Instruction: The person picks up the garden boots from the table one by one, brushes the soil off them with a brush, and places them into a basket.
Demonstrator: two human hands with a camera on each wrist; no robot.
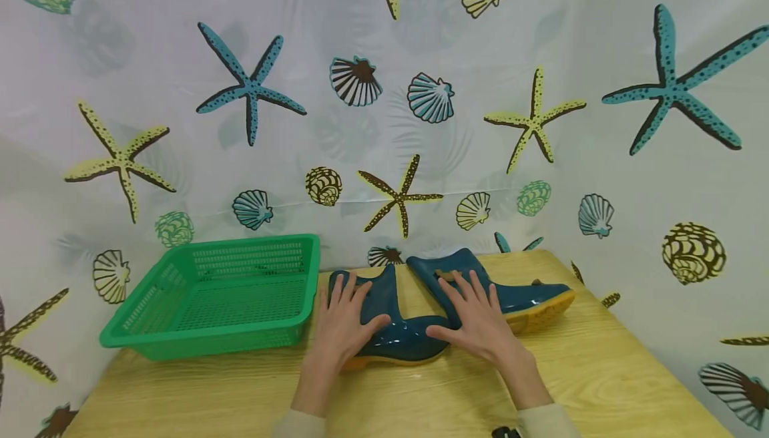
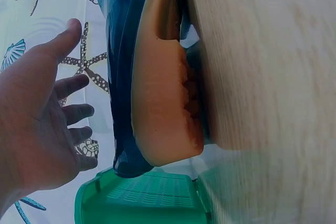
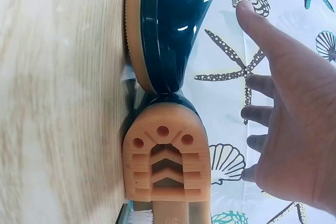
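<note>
Two dark blue rubber boots with orange-tan soles lie on the wooden table. The left boot [image 1: 414, 339] has its toe toward the right, near the heel of the right boot [image 1: 523, 296], which lies on its side with its tread showing. Over the left boot's shaft, my left hand [image 1: 341, 321] is held with fingers spread. In the left wrist view a gap separates that hand from the boot [image 2: 122, 103]. My right hand [image 1: 480, 321] hovers by the right boot, fingers spread too. The right wrist view shows it apart from the tan sole [image 3: 167, 187].
A green plastic basket [image 1: 240, 344] stands at the table's left. White bristles [image 3: 140, 216] show beside the right boot's sole. A small black object [image 1: 506, 432] is by the right sleeve. A curtain [image 1: 384, 131] with starfish and shells hangs behind the wooden table [image 1: 228, 398].
</note>
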